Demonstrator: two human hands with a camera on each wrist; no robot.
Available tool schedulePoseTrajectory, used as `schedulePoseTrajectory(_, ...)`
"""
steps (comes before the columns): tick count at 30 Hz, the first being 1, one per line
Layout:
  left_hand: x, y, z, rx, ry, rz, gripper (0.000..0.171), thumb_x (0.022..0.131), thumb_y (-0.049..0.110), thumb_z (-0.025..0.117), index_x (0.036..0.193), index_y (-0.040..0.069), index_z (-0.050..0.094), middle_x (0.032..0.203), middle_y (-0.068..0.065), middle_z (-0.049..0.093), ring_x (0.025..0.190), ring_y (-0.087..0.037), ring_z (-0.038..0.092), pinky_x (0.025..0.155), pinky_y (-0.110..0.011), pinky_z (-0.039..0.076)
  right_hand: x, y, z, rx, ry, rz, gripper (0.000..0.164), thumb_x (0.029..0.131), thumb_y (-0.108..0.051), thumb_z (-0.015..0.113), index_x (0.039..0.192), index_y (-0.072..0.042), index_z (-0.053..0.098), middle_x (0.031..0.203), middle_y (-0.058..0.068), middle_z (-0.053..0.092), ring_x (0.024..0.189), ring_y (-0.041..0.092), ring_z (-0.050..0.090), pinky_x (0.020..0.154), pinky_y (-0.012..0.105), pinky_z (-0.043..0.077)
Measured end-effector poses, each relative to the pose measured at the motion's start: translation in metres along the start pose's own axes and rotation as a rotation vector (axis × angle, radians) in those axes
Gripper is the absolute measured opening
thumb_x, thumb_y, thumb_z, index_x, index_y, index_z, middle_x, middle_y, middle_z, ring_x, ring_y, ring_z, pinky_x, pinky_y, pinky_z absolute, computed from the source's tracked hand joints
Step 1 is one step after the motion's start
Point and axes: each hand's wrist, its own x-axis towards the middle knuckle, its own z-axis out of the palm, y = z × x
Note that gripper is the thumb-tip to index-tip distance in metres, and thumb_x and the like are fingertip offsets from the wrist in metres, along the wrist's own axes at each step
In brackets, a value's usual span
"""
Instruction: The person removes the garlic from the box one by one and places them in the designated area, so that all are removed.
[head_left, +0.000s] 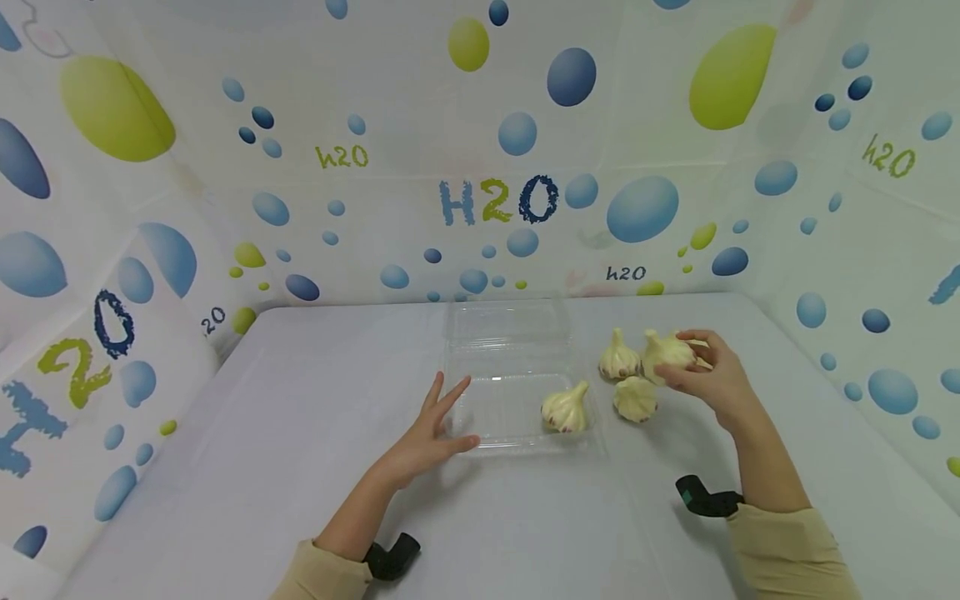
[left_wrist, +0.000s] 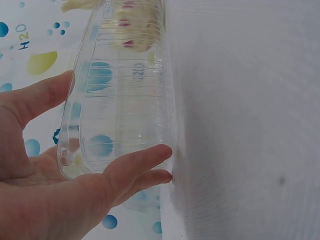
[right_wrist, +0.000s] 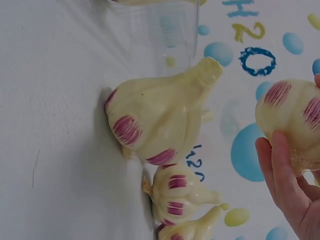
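My right hand (head_left: 712, 375) grips a cream garlic bulb (head_left: 666, 354) above the table, right of the clear plastic container. The right wrist view shows purple streaks on this held bulb (right_wrist: 290, 110). Two more bulbs stand close by, one with its stem up (head_left: 618, 358) and a nearer bulb (head_left: 635, 400); part of another shows behind the right hand. Inside the container (head_left: 495, 417), at its right end, lies one garlic bulb (head_left: 566, 410). My left hand (head_left: 423, 442), fingers spread, is at the container's left end, its fingertips right at the wall in the left wrist view.
The container's hinged lid (head_left: 510, 323) lies folded back toward the far table edge. A white cloth covers the table (head_left: 315, 400). Behind and at both sides hangs a curtain (head_left: 405, 100) printed with blue and green drops. Black wrist mounts (head_left: 393, 557) stick out by the sleeves.
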Motion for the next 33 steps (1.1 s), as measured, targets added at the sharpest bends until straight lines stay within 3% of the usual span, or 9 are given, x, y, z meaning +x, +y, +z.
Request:
schedulePoseTrajectory(10, 0.001, -0.001, 0.0, 0.015, -0.003, 0.011, 0.079, 0.081, 0.016, 0.07, 0.146, 0.023, 0.026, 0.151, -0.011, -0.013, 0.136, -0.041, 0.002, 0.103, -0.057, 0.021, 0.002, 0.007, -0.012, -0.055, 0.003, 0.056, 0.072, 0.083, -0.023, 0.068, 0.136, 0.004, 0.026, 0.14, 0.033, 0.022, 0.081, -0.003, 0.049, 0.069, 0.017, 0.051)
schedulePoseTrajectory(21, -0.002, 0.0, 0.0, 0.034, 0.0, 0.037, 0.081, 0.079, 0.023, 0.071, 0.145, 0.026, 0.026, 0.151, -0.011, -0.013, 0.135, -0.043, 0.003, 0.101, -0.06, 0.021, 0.007, 0.022, -0.016, -0.058, 0.037, 0.136, 0.073, 0.084, -0.022, 0.066, 0.136, 0.007, 0.024, 0.137, 0.035, 0.022, 0.104, 0.027, 0.044, 0.067, 0.015, 0.05)
schedulePoseTrajectory(29, -0.001, 0.002, 0.0, 0.025, 0.0, 0.0, 0.078, 0.082, 0.013, 0.069, 0.146, 0.024, 0.026, 0.152, -0.01, -0.013, 0.136, -0.04, 0.002, 0.102, -0.057, 0.021, 0.008, 0.03, -0.015, -0.083, 0.05, 0.182, 0.076, 0.083, -0.027, 0.068, 0.135, 0.008, 0.026, 0.133, 0.034, 0.028, 0.095, 0.02, 0.049, 0.068, 0.017, 0.05)
schedulePoseTrajectory(33, -0.001, 0.003, 0.0, 0.025, -0.001, 0.01, 0.077, 0.082, 0.014, 0.069, 0.146, 0.022, 0.026, 0.151, -0.011, -0.013, 0.136, -0.041, 0.002, 0.102, -0.058, 0.022, 0.01, 0.033, -0.014, -0.085, 0.035, 0.204, 0.079, 0.081, -0.029, 0.069, 0.135, 0.009, 0.025, 0.137, 0.037, 0.021, 0.116, 0.039, 0.04, 0.068, 0.016, 0.05)
